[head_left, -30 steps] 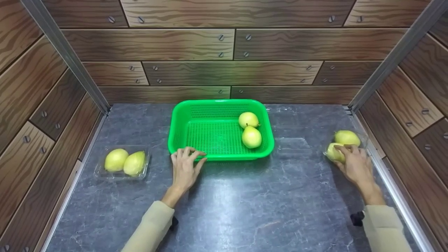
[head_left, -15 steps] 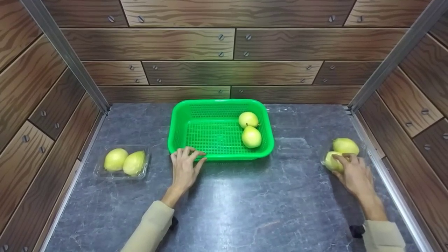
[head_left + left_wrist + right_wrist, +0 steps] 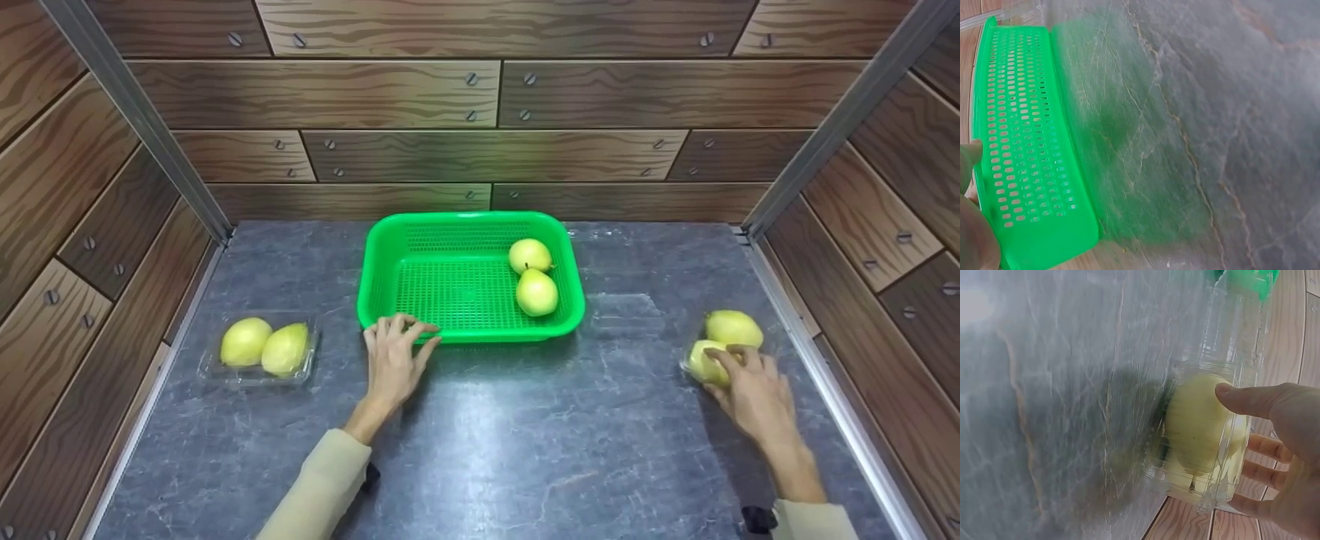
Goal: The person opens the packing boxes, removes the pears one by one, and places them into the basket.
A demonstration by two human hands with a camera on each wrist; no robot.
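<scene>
My left hand (image 3: 390, 361) holds the near-left rim of a green plastic basket (image 3: 469, 335), its fingers bent over the edge. Two yellow-green pears (image 3: 537, 292) lie inside, at the basket's right end. On the right, my right hand (image 3: 759, 394) grips a clear plastic container with two more pears (image 3: 733, 330) in it. In the right wrist view the thumb presses over the near pear (image 3: 1199, 422) while the other fingers reach round the container's (image 3: 1224, 461) far side. The left wrist view shows the basket's perforated side (image 3: 1027, 129) and part of the hand.
At the left stands another clear container (image 3: 259, 379) holding two pears (image 3: 246, 343). Clear empty-looking containers (image 3: 622, 313) lie just right of the basket. Wood-patterned walls (image 3: 480, 94) enclose the grey marbled table (image 3: 525, 450) on three sides.
My right hand has drawn the container with its two pears toward me and slightly left, away from the right wall. The left hand and the basket have stayed in place.
</scene>
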